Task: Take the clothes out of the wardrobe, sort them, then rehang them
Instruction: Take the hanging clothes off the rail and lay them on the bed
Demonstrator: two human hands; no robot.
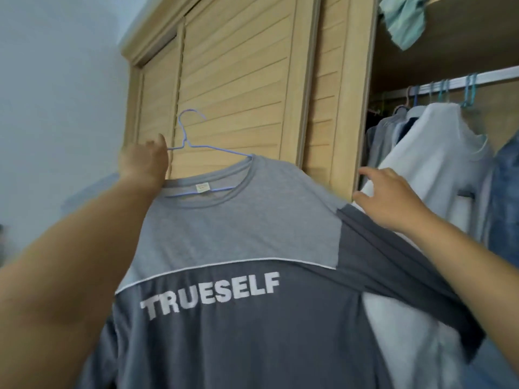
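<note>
A person holds up a grey T-shirt (238,234) in front of the wardrobe (247,80). The shirt is light grey on top and dark grey below, with a thin white line between the two parts. Big white letters on the dark part say TRUESELF. A thin blue hanger (193,141) is half inside the neck hole of the shirt. Its hook sticks up above the collar, and one end pokes out on the left side. The left hand (146,161) is up at that left end of the hanger, by the shirt's shoulder. Its fingers are hidden behind the hand, so I cannot tell if they are holding the hanger or the shirt. The right hand (390,197) is on the shirt's other shoulder, where the dark sleeve starts. Its fingers are spread and loosely bent, and they rest on the cloth. The wardrobe doors are light wood with slats. On the right the wardrobe is open. A white shirt (438,164) and other clothes hang there from a rail (477,78). A pale green cloth (404,18) hangs over the shelf above.
</note>
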